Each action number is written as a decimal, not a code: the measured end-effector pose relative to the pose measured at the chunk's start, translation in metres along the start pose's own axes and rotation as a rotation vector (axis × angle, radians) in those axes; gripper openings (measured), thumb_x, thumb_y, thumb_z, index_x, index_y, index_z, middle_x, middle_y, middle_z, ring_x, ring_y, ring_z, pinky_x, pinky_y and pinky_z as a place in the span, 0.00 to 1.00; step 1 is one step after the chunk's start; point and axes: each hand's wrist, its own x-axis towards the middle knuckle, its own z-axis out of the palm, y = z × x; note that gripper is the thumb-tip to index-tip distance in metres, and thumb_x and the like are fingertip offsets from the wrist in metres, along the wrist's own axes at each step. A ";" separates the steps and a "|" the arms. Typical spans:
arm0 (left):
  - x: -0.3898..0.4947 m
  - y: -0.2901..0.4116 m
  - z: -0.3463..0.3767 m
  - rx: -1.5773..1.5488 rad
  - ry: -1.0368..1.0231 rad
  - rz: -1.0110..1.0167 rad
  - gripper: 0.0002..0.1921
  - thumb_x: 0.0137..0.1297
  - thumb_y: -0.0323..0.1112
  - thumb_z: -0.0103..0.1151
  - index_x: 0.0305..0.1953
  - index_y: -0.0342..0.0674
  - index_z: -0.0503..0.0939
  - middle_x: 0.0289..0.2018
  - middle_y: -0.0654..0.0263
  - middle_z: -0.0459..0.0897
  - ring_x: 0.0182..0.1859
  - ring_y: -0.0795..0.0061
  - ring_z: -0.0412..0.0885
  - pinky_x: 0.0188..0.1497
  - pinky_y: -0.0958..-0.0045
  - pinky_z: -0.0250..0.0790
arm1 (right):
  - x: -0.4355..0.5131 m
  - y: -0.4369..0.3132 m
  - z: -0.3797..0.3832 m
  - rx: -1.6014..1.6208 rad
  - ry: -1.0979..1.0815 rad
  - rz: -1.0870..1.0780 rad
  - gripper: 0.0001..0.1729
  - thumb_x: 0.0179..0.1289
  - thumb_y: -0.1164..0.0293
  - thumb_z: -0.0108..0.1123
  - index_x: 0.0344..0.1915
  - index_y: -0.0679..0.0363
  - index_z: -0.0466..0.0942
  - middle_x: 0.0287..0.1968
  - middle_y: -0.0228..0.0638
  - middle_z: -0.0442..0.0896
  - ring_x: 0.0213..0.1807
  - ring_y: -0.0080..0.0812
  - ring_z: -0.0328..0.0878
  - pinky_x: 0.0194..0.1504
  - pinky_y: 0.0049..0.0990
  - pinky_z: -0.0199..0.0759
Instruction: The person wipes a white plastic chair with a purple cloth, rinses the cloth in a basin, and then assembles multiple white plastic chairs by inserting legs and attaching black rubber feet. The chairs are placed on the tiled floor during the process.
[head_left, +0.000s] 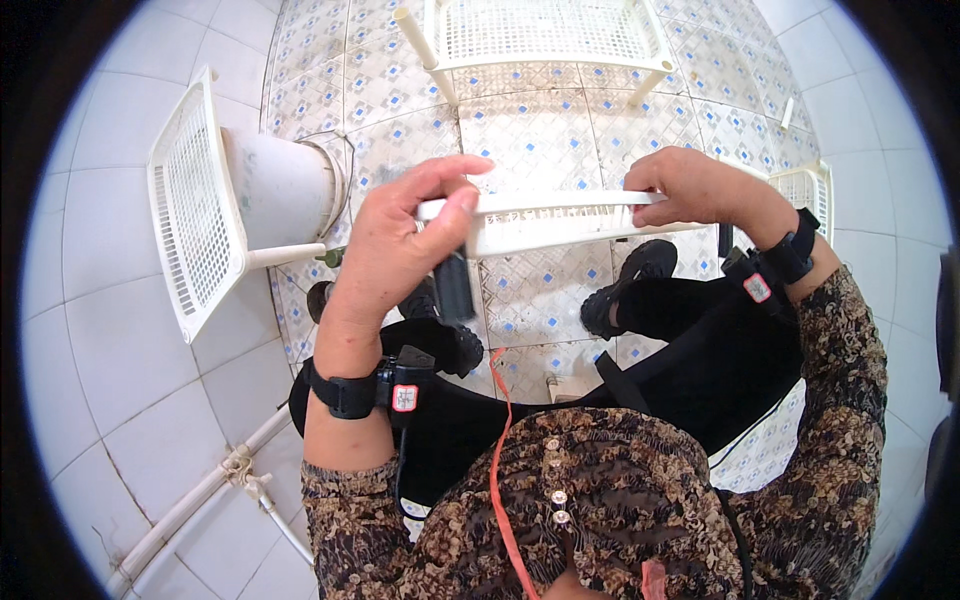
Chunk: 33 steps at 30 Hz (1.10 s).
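Both hands hold a white plastic frame-like piece (547, 225) out in front of me, seen nearly edge-on, with a row of slots or ribs along its side. My left hand (420, 217) grips its left end, the thumb on the near face and the index finger raised above. On the right end, my right hand (675, 187) pinches the rim between thumb and fingers. Dark, blurred leg-like parts hang below it near each hand; the one by my left hand (454, 289) is easier to see. Each wrist carries a black strap with a small device.
A cream plastic shelf rack with perforated tiers (551, 60) stands ahead on the patterned tile floor. A perforated shelf panel (199, 210) leans beside a white bucket (277, 187) at left. Another perforated piece (806, 191) is at right. White pipes (202, 495) run along the left wall.
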 end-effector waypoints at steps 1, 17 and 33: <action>0.003 -0.003 -0.003 0.063 0.063 0.030 0.14 0.66 0.30 0.51 0.51 0.37 0.77 0.42 0.66 0.80 0.45 0.81 0.75 0.51 0.79 0.66 | 0.002 0.000 0.003 -0.044 0.036 -0.015 0.12 0.52 0.64 0.63 0.32 0.60 0.78 0.30 0.42 0.80 0.35 0.45 0.77 0.37 0.37 0.69; 0.017 -0.011 0.007 0.189 0.238 0.090 0.12 0.64 0.32 0.54 0.47 0.34 0.76 0.39 0.58 0.80 0.41 0.68 0.78 0.44 0.71 0.69 | 0.090 0.080 0.156 -0.551 0.350 0.061 0.04 0.52 0.73 0.55 0.30 0.56 0.77 0.34 0.33 0.77 0.39 0.35 0.77 0.33 0.32 0.77; 0.017 -0.006 0.012 0.218 0.144 0.026 0.13 0.65 0.32 0.53 0.48 0.33 0.75 0.40 0.57 0.78 0.40 0.68 0.78 0.45 0.71 0.69 | 0.142 0.097 0.153 -0.152 0.315 0.222 0.12 0.57 0.65 0.57 0.41 0.55 0.76 0.41 0.37 0.78 0.47 0.42 0.77 0.42 0.40 0.74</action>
